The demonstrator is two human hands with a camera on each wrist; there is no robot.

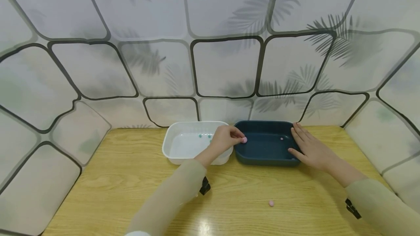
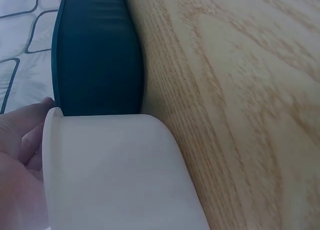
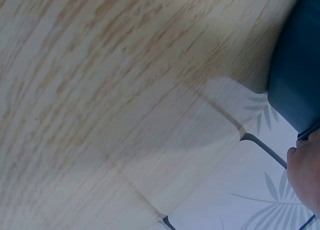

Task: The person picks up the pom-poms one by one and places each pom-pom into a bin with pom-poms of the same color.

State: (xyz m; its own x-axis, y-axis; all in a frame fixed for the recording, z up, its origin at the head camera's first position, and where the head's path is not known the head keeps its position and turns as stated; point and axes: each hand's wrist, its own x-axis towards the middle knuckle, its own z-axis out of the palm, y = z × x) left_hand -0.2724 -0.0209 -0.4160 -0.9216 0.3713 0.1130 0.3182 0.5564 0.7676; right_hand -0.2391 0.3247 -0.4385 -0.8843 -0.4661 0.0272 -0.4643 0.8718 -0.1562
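Observation:
My left hand [image 1: 223,139] pinches a small pink ball [image 1: 244,140] between thumb and fingers, at the left rim of the dark blue tray [image 1: 267,162]. Beneath that hand stands the white tray [image 1: 178,161], its wall filling the lower part of the left wrist view. On the blue tray's right rim rests my right hand [image 1: 311,150], fingers stretched out. A tiny pink bead [image 1: 281,139] lies inside the blue tray. Small green beads [image 1: 200,136] lie in the white one, partly hidden by the left hand.
Another pink ball [image 1: 271,203] lies on the wooden table [image 1: 131,177], in front of the blue tray. The trays stand side by side near the table's back edge, against a patterned fabric wall [image 1: 226,68] that also rises on both sides.

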